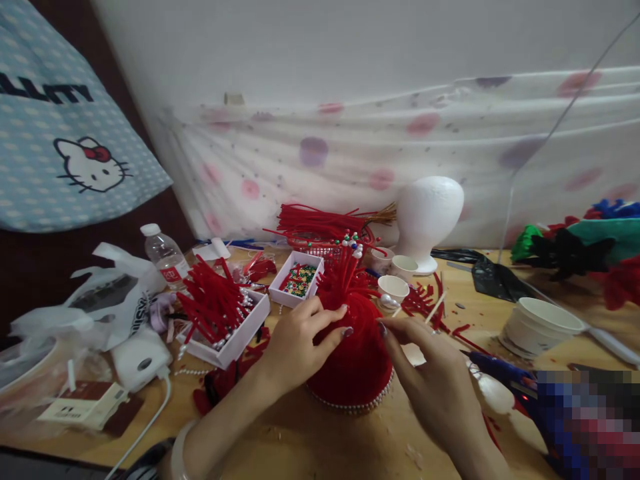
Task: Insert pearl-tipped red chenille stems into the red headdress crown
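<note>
A red fuzzy headpiece (350,367) stands upright on the wooden table, with a row of pearl beads around its lower edge. Red stems tipped with coloured beads (351,248) rise from its top. My left hand (300,340) rests against its upper left side, thumb and index finger apart on the red surface. On the right, my right hand (425,367) touches the side of the headpiece with its fingertips; a small pearl piece (390,301) lies just above that hand. Whether the right fingers pinch anything is hidden.
A white box of red stems (240,340) and a box of sequins (297,279) stand left. Behind are paper cups (393,289) and a foam head (430,220). A glue gun (505,373) lies right, near stacked tubs (540,327); a bottle (165,257) stands back left.
</note>
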`<move>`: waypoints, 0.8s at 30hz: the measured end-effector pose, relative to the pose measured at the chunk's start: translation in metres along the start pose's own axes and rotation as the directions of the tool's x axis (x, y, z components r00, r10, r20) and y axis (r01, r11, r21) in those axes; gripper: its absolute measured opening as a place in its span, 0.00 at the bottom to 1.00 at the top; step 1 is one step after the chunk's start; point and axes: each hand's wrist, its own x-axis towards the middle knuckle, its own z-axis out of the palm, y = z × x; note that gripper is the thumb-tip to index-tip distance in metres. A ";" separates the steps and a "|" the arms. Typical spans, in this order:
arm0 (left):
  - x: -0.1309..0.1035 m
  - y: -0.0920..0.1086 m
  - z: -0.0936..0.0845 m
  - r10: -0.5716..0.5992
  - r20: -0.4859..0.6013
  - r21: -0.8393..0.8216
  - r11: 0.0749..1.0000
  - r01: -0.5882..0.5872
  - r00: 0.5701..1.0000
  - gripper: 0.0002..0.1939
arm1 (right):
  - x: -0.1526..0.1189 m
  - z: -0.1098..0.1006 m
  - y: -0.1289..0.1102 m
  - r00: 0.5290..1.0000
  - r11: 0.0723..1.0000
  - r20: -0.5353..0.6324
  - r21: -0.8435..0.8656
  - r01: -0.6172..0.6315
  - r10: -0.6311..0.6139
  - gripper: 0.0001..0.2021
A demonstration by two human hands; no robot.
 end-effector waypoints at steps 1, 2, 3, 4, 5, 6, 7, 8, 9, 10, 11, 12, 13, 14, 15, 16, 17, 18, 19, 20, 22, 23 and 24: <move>0.001 0.000 0.001 0.024 -0.009 0.014 1.000 -0.024 1.000 0.16 | 0.002 -0.001 0.000 1.000 1.000 0.000 0.023 0.005 -0.005 0.09; 0.001 -0.001 0.002 0.049 -0.018 0.031 0.998 -0.049 0.999 0.16 | 0.005 -0.002 0.000 1.000 0.999 0.002 0.047 0.011 -0.011 0.09; 0.002 -0.001 0.003 0.073 -0.026 0.050 0.996 -0.072 0.997 0.15 | 0.008 -0.003 0.000 1.000 0.997 0.008 0.074 0.012 -0.013 0.10; 0.002 -0.001 0.004 0.095 -0.032 0.068 0.993 -0.093 0.995 0.15 | 0.012 -0.003 -0.001 1.000 0.995 0.019 0.104 0.010 -0.012 0.12; 0.001 -0.001 0.006 0.114 -0.038 0.083 0.990 -0.111 0.993 0.15 | 0.016 -0.003 -0.002 0.999 0.991 0.037 0.135 0.005 -0.010 0.12; 0.000 -0.002 0.007 0.130 -0.045 0.098 0.987 -0.125 0.990 0.16 | 0.021 -0.002 -0.002 0.998 0.986 0.054 0.167 -0.002 -0.007 0.13; -0.002 -0.002 0.009 0.143 -0.054 0.113 0.984 -0.136 0.988 0.16 | 0.026 0.000 -0.003 0.997 0.980 0.071 0.199 -0.009 -0.006 0.12; -0.004 -0.002 0.010 0.156 -0.065 0.128 0.981 -0.147 0.986 0.16 | 0.031 0.002 -0.004 0.996 0.973 0.084 0.228 -0.018 -0.001 0.12; -0.006 -0.002 0.012 0.171 -0.078 0.141 0.977 -0.159 0.982 0.16 | 0.036 0.005 -0.005 0.996 0.967 0.087 0.253 -0.030 0.008 0.12; -0.007 -0.003 0.013 0.189 -0.094 0.145 0.974 -0.175 0.977 0.16 | 0.040 0.007 -0.006 0.996 0.961 0.081 0.272 -0.045 0.024 0.13; -0.008 -0.003 0.013 0.208 -0.118 0.131 0.973 -0.192 0.971 0.15 | 0.044 0.008 -0.007 0.997 0.954 0.069 0.291 -0.066 0.048 0.13; -0.007 -0.004 0.012 0.213 -0.157 0.093 0.975 -0.200 0.964 0.14 | 0.047 0.009 -0.007 0.996 0.946 0.052 0.312 -0.085 0.072 0.14; -0.005 -0.004 0.010 0.190 -0.208 0.033 0.982 -0.187 0.960 0.13 | 0.050 0.009 -0.008 0.995 0.939 0.033 0.330 -0.100 0.094 0.14; -0.002 -0.005 0.008 0.134 -0.262 -0.041 0.988 -0.150 0.956 0.11 | 0.052 0.009 -0.008 0.994 0.934 0.012 0.340 -0.108 0.110 0.15; 0.003 -0.006 0.005 0.050 -0.300 -0.119 0.989 -0.089 0.952 0.10 | 0.053 0.008 -0.008 0.993 0.934 -0.001 0.339 -0.112 0.119 0.15; 0.009 -0.006 0.002 -0.045 -0.315 -0.188 0.982 -0.016 0.948 0.08 | 0.055 0.008 -0.009 0.993 0.938 0.002 0.328 -0.114 0.120 0.16; 0.016 -0.007 -0.001 -0.136 -0.302 -0.241 0.969 0.063 0.943 0.08 | 0.056 0.009 -0.009 0.993 0.944 0.017 0.307 -0.118 0.118 0.16; 0.024 -0.008 -0.003 -0.203 -0.268 -0.274 0.953 0.127 0.942 0.08 | 0.057 0.010 -0.009 0.993 0.952 0.038 0.281 -0.120 0.114 0.17; 0.031 -0.009 -0.004 -0.246 -0.228 -0.305 0.937 0.171 0.942 0.08 | 0.058 0.012 -0.009 0.993 0.960 0.054 0.253 -0.118 0.108 0.16; 0.037 -0.010 -0.004 -0.275 -0.188 -0.339 0.919 0.200 0.943 0.09 | 0.059 0.014 -0.010 0.993 0.968 0.062 0.228 -0.109 0.097 0.15; 0.047 -0.011 -0.002 -0.309 -0.120 -0.416 0.879 0.235 0.944 0.09 | 0.062 0.019 -0.010 0.996 0.980 0.060 0.181 -0.079 0.069 0.12; 0.049 -0.011 0.000 -0.323 -0.095 -0.449 0.858 0.249 0.942 0.08 | 0.063 0.021 -0.009 0.997 0.985 0.062 0.160 -0.065 0.056 0.10; 0.051 -0.011 0.002 -0.335 -0.078 -0.472 0.842 0.261 0.939 0.08 | 0.065 0.022 -0.009 0.996 0.987 0.075 0.148 -0.055 0.044 0.09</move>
